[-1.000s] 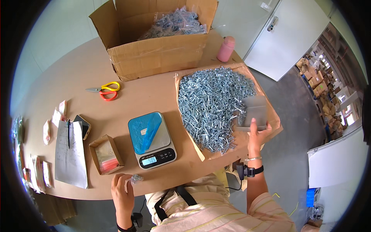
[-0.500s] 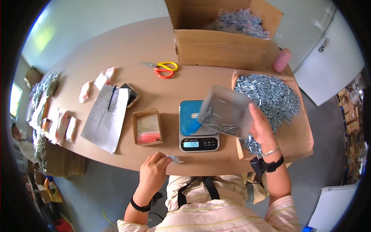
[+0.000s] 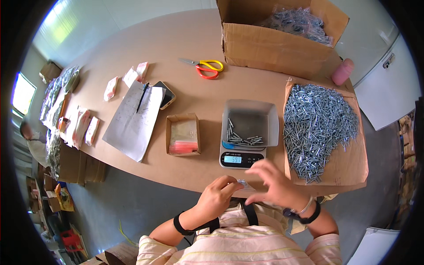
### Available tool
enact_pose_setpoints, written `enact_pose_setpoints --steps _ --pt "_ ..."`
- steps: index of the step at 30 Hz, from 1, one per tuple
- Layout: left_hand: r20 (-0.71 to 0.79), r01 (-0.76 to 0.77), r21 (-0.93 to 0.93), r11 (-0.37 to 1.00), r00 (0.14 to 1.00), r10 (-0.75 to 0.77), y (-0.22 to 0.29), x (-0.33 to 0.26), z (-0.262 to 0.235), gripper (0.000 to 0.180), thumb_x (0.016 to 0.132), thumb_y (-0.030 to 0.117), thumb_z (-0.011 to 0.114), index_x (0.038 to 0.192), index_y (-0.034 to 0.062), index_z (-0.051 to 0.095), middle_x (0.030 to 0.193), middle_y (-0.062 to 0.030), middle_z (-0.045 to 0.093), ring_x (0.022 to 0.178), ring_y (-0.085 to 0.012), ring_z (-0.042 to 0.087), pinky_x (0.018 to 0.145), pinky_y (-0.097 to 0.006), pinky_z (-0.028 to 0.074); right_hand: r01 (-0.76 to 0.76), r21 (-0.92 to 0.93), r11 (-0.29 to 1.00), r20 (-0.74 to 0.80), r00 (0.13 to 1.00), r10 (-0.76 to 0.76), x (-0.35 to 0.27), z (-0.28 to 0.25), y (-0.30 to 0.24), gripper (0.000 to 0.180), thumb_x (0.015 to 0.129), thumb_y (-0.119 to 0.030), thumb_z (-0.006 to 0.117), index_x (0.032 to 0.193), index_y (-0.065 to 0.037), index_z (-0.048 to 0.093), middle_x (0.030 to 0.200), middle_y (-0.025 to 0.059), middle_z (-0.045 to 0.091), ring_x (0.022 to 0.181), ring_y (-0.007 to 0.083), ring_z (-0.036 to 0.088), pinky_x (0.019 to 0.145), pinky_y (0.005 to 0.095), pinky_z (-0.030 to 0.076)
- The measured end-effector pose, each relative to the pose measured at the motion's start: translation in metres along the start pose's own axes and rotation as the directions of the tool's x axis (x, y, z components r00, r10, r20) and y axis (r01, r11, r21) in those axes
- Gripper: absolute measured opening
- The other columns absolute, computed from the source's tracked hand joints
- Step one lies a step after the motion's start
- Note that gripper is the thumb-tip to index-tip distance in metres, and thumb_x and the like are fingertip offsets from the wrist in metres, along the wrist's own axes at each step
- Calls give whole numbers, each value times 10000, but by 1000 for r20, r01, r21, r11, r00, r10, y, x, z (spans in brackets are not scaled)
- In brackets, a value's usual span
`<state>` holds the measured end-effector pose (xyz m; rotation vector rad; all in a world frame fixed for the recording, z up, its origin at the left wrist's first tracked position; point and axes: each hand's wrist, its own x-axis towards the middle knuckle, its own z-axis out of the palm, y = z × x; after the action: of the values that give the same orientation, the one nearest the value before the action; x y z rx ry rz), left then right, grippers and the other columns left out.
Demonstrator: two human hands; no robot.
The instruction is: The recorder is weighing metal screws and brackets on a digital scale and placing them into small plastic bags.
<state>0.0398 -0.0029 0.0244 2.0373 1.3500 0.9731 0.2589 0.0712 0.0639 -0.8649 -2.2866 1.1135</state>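
At the table's near edge my left hand (image 3: 215,195) pinches a small clear plastic bag (image 3: 245,186) with shiny metal pieces in it. My right hand (image 3: 279,189) is just right of the bag, apart from it, fingers spread and holding nothing. Beyond both hands stands a digital scale (image 3: 242,160) with a lit display. On its plate rests a translucent grey plastic bin (image 3: 273,129); a few screw-like metal fasteners (image 3: 237,139) lie along its near side. To the right, a large heap of the same fasteners (image 3: 318,119) covers a flattened cardboard sheet (image 3: 346,170).
Left of the scale is a small cardboard box (image 3: 197,137) with red-edged bags. Farther left lie papers (image 3: 130,119), a pen (image 3: 142,98), a phone (image 3: 168,96) and several white packets (image 3: 79,126). Scissors (image 3: 207,70), a large carton (image 3: 274,48) and a pink bottle (image 3: 342,72) are at the back.
My right hand has set the bin on the scale, let go and moved toward the bag. The left hand keeps the bag and appears farther right. The view has shifted.
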Motion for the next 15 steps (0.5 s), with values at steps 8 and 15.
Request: enact_pose_setpoints --steps 8,15 --pt "-19 82 23 996 997 -81 -4 -2 -5 120 880 67 739 997 55 714 905 -93 690 786 -300 693 681 -386 580 -88 -155 984 -232 971 50 -25 34 15 143 815 -85 789 930 -71 705 894 43 667 867 266 667 748 377 554" --pt "20 31 67 997 999 -32 -7 -1 -11 75 859 65 748 923 47 715 877 -83 692 757 -278 687 662 -375 566 -74 -108 991 -232 972 47 -32 30 18 134 822 -71 780 930 -68 701 911 53 667 859 264 665 719 377 550"
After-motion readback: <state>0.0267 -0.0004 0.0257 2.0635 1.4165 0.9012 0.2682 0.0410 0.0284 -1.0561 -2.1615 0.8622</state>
